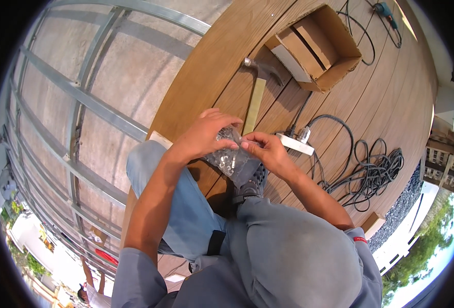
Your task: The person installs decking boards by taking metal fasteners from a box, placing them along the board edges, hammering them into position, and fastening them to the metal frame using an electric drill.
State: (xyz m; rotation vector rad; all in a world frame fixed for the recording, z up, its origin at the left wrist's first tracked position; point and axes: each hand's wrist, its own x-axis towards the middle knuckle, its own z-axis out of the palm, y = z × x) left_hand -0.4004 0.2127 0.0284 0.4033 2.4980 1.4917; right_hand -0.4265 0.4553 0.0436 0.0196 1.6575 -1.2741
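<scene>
A bent knee [301,251] in faded grey-blue trousers lay nearest the camera, below the hands and a little to their right. Above it the two hands were close together, both on one clear plastic bag [228,168] of small shiny metal pieces, the filled part of which sat just below the fingers. The left hand [206,134] was curled round the bag's upper left part; the right hand [270,154] pinched its edge between thumb and forefinger. The step in hand looked like working at the gathered plastic, though whether the mouth was open could not be told. The next move seemed to call for a firm left hold and fine fingertip work on the right, the bag kept level against a spill. Just beyond the hands lay a claw hammer [254,105]; farther beyond, to the right, was an open cardboard box [334,36], and just right of the hands a white power strip [296,144]. As for writing, a small red tag [359,239] on the right sleeve bore pale marks too small to read, and none was legible on the bag or box.
</scene>
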